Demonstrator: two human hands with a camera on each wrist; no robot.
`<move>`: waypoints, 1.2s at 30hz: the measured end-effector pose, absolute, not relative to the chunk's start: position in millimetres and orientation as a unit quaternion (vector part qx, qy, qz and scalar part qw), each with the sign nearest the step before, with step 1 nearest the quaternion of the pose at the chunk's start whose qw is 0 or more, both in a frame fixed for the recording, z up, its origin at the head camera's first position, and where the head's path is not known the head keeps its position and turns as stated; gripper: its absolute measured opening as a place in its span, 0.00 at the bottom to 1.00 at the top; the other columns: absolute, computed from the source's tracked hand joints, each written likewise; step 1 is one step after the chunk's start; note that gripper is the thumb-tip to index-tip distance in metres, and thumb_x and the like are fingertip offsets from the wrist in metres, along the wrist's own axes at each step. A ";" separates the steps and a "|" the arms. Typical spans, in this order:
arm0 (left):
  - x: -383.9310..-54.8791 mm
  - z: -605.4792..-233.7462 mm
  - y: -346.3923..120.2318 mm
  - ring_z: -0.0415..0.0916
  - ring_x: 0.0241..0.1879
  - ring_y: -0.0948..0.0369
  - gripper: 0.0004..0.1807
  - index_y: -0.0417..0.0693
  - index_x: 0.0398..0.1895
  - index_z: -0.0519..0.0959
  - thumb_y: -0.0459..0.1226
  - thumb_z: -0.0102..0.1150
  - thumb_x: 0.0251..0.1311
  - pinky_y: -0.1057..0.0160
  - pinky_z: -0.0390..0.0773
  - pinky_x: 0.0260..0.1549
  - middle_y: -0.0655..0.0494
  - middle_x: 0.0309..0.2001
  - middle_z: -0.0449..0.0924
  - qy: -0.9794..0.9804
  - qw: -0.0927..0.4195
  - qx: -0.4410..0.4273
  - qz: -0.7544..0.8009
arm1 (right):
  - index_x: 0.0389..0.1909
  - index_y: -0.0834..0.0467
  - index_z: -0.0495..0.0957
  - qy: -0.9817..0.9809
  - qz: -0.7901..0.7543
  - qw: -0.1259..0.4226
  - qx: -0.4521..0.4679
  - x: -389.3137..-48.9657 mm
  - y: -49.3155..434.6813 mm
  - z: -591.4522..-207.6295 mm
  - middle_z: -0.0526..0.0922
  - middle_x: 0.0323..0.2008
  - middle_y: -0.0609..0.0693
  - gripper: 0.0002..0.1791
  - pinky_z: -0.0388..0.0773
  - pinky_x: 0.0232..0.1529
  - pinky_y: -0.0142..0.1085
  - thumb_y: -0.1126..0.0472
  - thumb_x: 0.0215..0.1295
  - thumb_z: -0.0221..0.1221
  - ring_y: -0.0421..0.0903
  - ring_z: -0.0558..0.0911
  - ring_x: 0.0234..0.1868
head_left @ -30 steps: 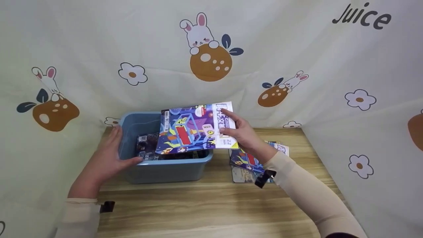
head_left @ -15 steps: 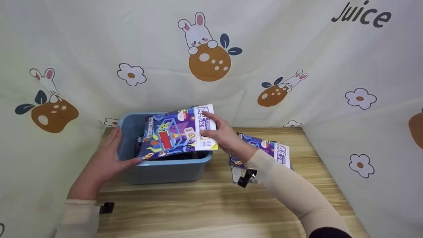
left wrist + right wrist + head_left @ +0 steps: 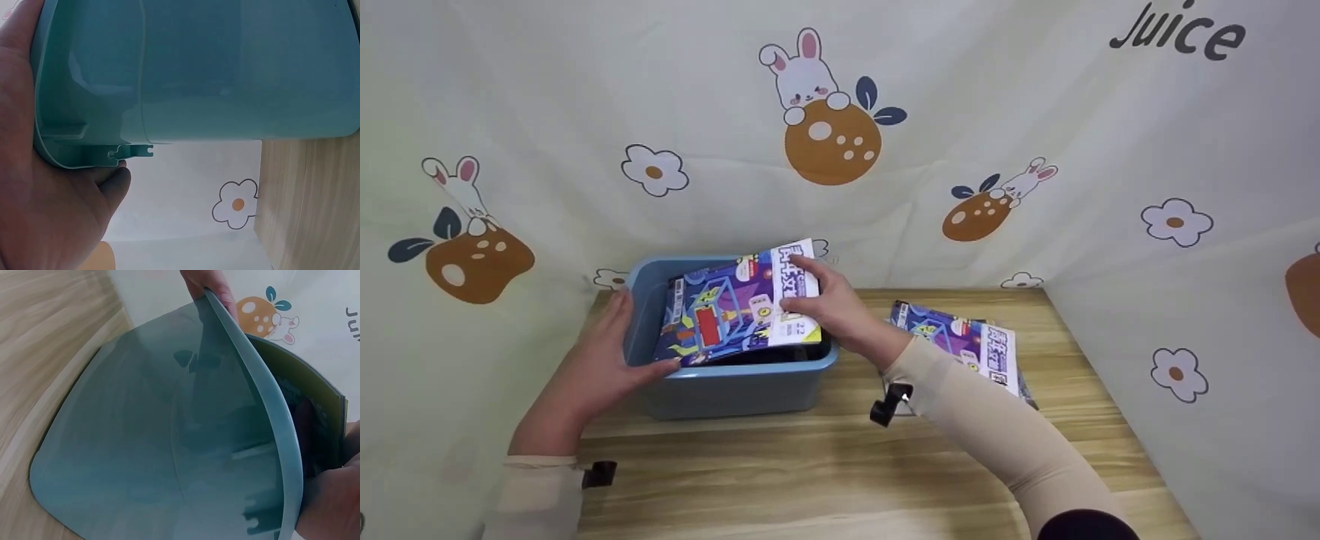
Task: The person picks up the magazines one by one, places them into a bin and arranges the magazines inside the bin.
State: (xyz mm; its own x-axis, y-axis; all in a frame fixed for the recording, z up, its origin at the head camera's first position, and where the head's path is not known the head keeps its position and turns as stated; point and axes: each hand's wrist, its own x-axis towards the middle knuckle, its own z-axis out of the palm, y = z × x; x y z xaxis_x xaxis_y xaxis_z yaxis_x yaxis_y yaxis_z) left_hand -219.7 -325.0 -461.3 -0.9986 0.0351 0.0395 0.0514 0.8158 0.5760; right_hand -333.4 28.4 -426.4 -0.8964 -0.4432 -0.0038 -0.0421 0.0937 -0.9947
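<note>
Pinching one magazine point(image 3: 727, 304) in right hand point(image 3: 834, 306), lengthwise left-to-right, pointing title strip point(image 3: 788, 282) right; spreading left hand point(image 3: 596, 367) on one blue bin point(image 3: 735, 394).

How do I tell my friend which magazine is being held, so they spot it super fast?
Find the blue plastic bin on the wooden table. At its opening is a tilted, purple-covered magazine. A lookalike magazine lies on the pile to the right, but only the one at the bin is gripped by the right hand.
</note>
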 end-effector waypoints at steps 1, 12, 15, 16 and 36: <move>-219.6 -461.3 -325.5 0.33 0.87 0.29 0.79 0.49 0.92 0.31 0.76 0.70 0.57 0.15 0.57 0.67 0.38 0.91 0.28 -0.953 0.014 -0.024 -0.302 | 0.86 0.48 0.67 0.724 -0.651 0.156 -0.167 -332.9 26.0 -426.3 0.79 0.69 0.57 0.46 0.88 0.56 0.40 0.66 0.69 0.74 0.52 0.87 0.58; -220.2 -461.9 -328.8 0.35 0.86 0.29 0.79 0.46 0.92 0.33 0.75 0.71 0.56 0.16 0.57 0.68 0.36 0.90 0.30 -0.956 0.027 -0.032 -0.290 | 0.85 0.52 0.68 0.719 -0.656 0.140 -0.182 -329.0 0.8 -427.6 0.81 0.65 0.55 0.46 0.89 0.50 0.37 0.69 0.67 0.74 0.48 0.89 0.48; -220.1 -462.4 -329.1 0.34 0.86 0.29 0.79 0.46 0.92 0.33 0.74 0.72 0.57 0.16 0.56 0.68 0.36 0.90 0.30 -0.955 0.027 -0.032 -0.293 | 0.85 0.52 0.68 0.718 -0.659 0.144 -0.173 -329.5 -0.2 -428.9 0.82 0.63 0.55 0.46 0.89 0.50 0.38 0.69 0.67 0.74 0.49 0.89 0.47; -219.9 -462.5 -329.1 0.34 0.86 0.29 0.79 0.46 0.92 0.33 0.74 0.72 0.57 0.16 0.56 0.68 0.36 0.90 0.30 -0.955 0.027 -0.031 -0.294 | 0.85 0.51 0.68 0.718 -0.659 0.146 -0.170 -329.7 -0.1 -429.4 0.82 0.61 0.55 0.46 0.89 0.50 0.38 0.69 0.67 0.74 0.49 0.89 0.47; -221.6 -464.5 -325.9 0.35 0.85 0.26 0.79 0.47 0.92 0.31 0.72 0.73 0.57 0.15 0.59 0.66 0.35 0.90 0.29 -0.954 0.023 -0.030 -0.298 | 0.85 0.52 0.68 0.739 -0.638 0.162 -0.142 -329.2 1.7 -432.7 0.86 0.54 0.56 0.46 0.90 0.47 0.40 0.68 0.67 0.74 0.51 0.90 0.44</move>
